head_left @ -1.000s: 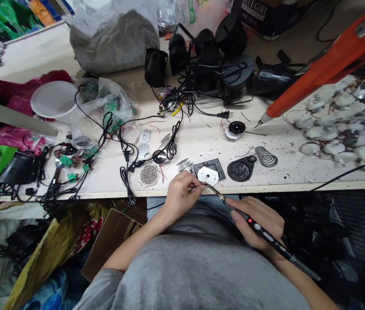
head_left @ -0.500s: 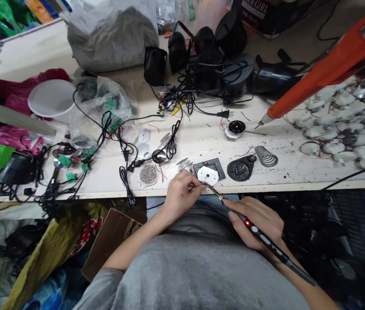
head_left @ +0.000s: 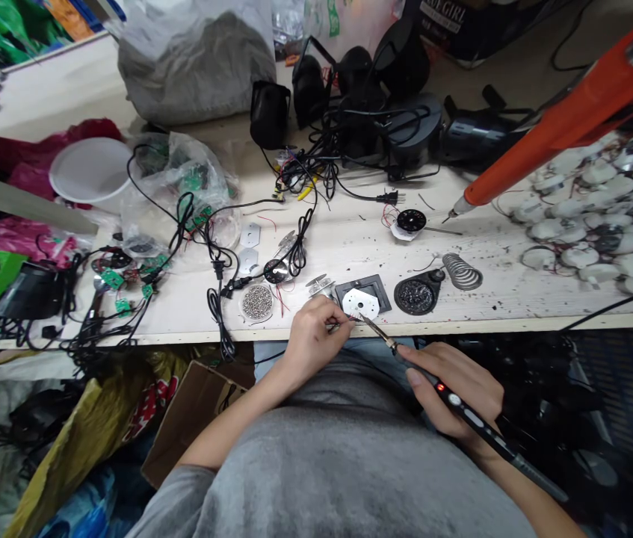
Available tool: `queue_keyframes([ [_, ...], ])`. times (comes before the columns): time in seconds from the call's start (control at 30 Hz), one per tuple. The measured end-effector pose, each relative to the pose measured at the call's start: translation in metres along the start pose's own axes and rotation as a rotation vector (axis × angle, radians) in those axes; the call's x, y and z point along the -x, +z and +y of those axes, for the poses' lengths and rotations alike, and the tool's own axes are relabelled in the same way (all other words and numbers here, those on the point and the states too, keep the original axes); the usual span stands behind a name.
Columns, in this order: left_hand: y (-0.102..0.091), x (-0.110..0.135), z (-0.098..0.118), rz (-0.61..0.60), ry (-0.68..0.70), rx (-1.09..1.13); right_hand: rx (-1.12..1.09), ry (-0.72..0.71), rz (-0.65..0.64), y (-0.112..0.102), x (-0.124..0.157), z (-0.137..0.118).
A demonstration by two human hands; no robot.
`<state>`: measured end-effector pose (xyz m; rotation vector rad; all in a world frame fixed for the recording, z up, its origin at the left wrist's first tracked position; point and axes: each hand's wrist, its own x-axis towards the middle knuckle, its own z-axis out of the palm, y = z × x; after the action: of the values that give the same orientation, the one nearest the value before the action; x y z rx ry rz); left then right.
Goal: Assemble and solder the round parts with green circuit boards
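My right hand [head_left: 456, 385] grips a black soldering iron [head_left: 476, 422] with a lit red light. Its tip points up and left, just right of my left fingertips and over the lower edge of a white octagonal plate [head_left: 362, 303]. That plate lies on a dark square frame [head_left: 382, 288] at the bench's front edge. My left hand [head_left: 317, 329] is closed in a pinch beside the plate; a thin wire end seems to poke out at the fingertips, but the rest is hidden. A round black dish [head_left: 415, 294] of dark residue and a coiled iron stand [head_left: 462, 271] lie right of the plate.
An orange electric screwdriver [head_left: 551, 134] hangs over the right side. Many white motor-like parts [head_left: 579, 224] are heaped at right. Black lamp housings [head_left: 361, 82] and tangled cords [head_left: 324, 153] stand at the back. A dish of small metal pieces [head_left: 257, 302] is left of my hands.
My right hand has drawn the soldering iron slightly right and down, so its tip has come away from my left fingertips. My left hand stays in place.
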<state>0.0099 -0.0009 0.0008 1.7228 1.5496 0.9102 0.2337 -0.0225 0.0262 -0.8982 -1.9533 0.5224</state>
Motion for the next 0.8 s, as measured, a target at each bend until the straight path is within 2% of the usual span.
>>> queue_keyframes([
  [0.43, 0.0, -0.0003, 0.0003, -0.005, -0.026, 0.018, -0.007, 0.004, -0.032, 0.0052, -0.0029, 0.001],
  [0.8, 0.0003, -0.0012, 0.0001, -0.001, -0.015, 0.017, -0.006, 0.022, 0.019, -0.0004, 0.0003, -0.0002],
])
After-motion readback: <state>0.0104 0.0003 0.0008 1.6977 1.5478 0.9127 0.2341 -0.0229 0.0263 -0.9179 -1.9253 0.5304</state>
